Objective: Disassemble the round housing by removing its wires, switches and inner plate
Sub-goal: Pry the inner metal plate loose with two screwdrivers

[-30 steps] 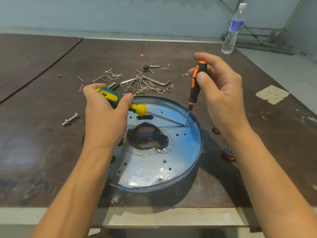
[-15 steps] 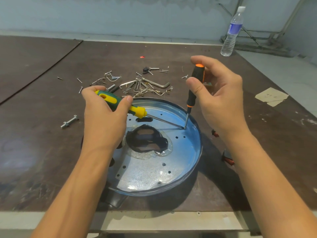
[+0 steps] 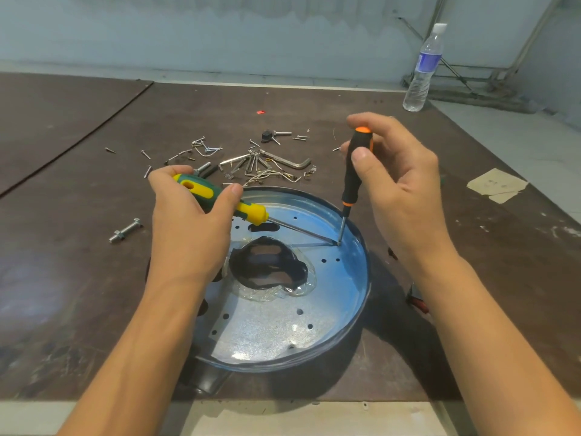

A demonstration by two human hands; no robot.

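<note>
The round metal housing (image 3: 355, 306) lies open side up near the table's front edge. Its perforated inner plate (image 3: 270, 328) has a black opening (image 3: 267, 267) at the centre, ringed by clear film. My left hand (image 3: 188, 228) grips a green and yellow screwdriver (image 3: 220, 199) that slants down to the right. My right hand (image 3: 399, 187) pinches a black and orange screwdriver (image 3: 353, 171), held almost upright. Both tips meet at one spot on the plate (image 3: 339, 243), near the far right wall.
Loose screws, bent wires and a hex key (image 3: 289, 163) are scattered behind the housing. A bolt (image 3: 124, 230) lies to the left. Small red and black parts (image 3: 418, 300) sit right of the housing. A water bottle (image 3: 423, 70) stands at the far right corner, with paper scraps (image 3: 496, 185) nearby.
My right hand and its screwdriver have shifted slightly, the handle turning between my fingers. The left screwdriver has stayed in place, tip at the same spot.
</note>
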